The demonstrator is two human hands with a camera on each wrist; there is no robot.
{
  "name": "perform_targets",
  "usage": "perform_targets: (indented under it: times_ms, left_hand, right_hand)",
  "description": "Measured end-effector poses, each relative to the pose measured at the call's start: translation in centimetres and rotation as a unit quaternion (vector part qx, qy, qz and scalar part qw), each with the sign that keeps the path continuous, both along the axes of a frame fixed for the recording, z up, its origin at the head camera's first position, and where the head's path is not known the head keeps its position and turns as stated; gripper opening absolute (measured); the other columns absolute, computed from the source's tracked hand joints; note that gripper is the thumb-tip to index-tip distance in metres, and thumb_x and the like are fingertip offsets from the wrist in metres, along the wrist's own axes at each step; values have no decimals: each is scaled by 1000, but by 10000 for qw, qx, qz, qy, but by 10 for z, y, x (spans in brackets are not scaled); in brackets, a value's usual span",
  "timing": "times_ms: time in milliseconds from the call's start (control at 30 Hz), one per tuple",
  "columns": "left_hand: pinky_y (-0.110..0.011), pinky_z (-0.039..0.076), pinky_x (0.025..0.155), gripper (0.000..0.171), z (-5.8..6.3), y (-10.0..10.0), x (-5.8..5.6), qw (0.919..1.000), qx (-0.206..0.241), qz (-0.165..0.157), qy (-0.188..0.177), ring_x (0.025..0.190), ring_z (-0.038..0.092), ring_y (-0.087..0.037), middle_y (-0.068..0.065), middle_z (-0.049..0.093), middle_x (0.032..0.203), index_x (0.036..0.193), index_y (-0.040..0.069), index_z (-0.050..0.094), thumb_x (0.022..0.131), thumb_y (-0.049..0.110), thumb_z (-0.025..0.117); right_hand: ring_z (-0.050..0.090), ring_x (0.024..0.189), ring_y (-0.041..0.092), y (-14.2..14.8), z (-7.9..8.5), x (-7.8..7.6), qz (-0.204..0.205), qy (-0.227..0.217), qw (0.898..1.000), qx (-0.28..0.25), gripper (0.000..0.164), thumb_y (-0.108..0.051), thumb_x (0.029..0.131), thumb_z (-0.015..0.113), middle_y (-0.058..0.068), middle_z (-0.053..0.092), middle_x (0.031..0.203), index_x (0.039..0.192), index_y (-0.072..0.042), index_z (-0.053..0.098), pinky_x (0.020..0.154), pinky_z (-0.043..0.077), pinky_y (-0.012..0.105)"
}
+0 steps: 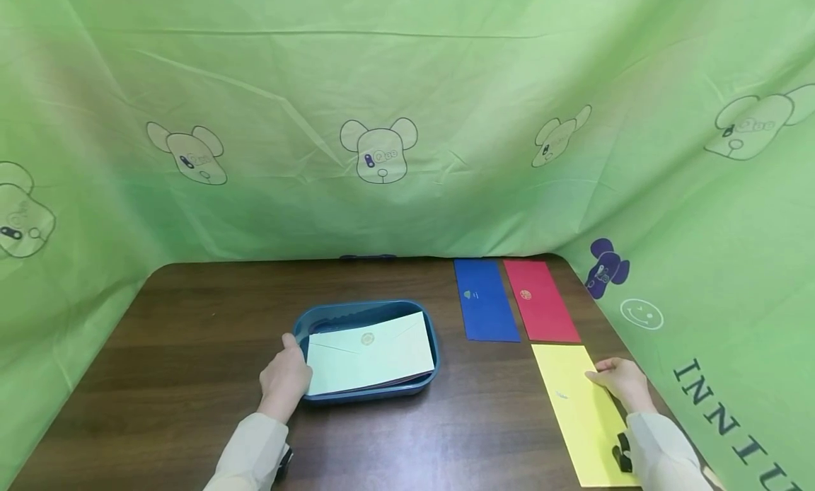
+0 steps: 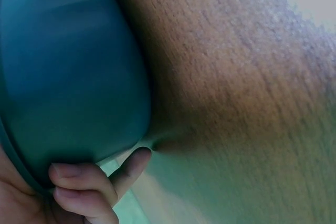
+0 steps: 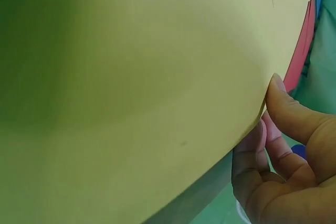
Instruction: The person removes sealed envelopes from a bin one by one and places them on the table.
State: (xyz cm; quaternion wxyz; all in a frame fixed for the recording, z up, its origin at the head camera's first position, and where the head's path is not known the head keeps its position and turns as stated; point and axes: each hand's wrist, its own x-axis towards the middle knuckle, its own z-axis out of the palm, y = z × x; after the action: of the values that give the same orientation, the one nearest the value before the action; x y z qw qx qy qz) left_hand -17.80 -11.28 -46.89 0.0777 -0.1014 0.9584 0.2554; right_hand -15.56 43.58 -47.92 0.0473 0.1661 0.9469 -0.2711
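Observation:
My left hand [image 1: 284, 378] grips the left rim of a blue plastic bin [image 1: 356, 307]. The left wrist view shows curled fingers [image 2: 86, 178] against the bin's outer wall [image 2: 73, 77]. Inside the bin lies a pale green envelope [image 1: 382, 364] with a round gold emblem, on top of a darker edge of paper. At the far right, my right hand [image 1: 624, 383] pinches the right edge of a yellow envelope [image 1: 569, 413]. In the right wrist view the thumb is on the yellow paper's [image 3: 131, 87] upper face, with the other fingers beneath.
Behind the yellow envelope lie a blue envelope [image 1: 487, 300] and a red envelope [image 1: 541, 300], side by side. All are on a dark wooden table [image 1: 191, 335]. Green printed cloth [image 1: 382, 73] hangs along the table's back and sides.

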Motion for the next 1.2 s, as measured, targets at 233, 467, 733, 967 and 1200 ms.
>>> perform_targets:
  times_ms: [233,467,733,967,1200]
  left_hand:
    - [-33,35,50,55,1,1,0,10000,15,10,-45,58,51,-25,-16,56,67,130,-11,22,86,5,51]
    - [-33,36,52,52,1,2,0,10000,29,23,-44,59,52,-26,-17,57,69,128,-10,23,86,6,51]
    - [-34,37,53,54,1,1,0,10000,19,19,-73,61,54,-26,-19,59,73,130,-10,22,87,6,51]
    - [-35,38,55,61,1,-1,-1,9999,3,-3,-118,64,55,-27,-21,61,77,135,-12,19,86,7,51]
    - [-36,40,58,65,0,-2,-2,9997,47,-26,-228,67,56,-29,-23,63,83,137,-12,16,87,8,51]
  right_hand:
    - [60,85,40,1,-2,0,-11,60,10000,67,38,-19,81,68,29,66,92,96,15,60,74,43,46]
    - [61,84,37,3,-5,2,15,95,10000,-5,40,-20,80,68,29,66,92,97,15,60,71,44,42]
    - [61,86,40,3,-4,2,-40,57,9999,-95,41,-20,81,67,31,65,94,99,16,59,75,44,47]
    - [61,81,33,1,-3,1,-56,102,9999,-83,39,-17,81,67,30,65,92,98,16,59,71,44,39]
    - [62,81,33,0,-5,3,-79,124,9998,-100,39,-17,81,67,29,66,92,99,16,60,71,44,40]
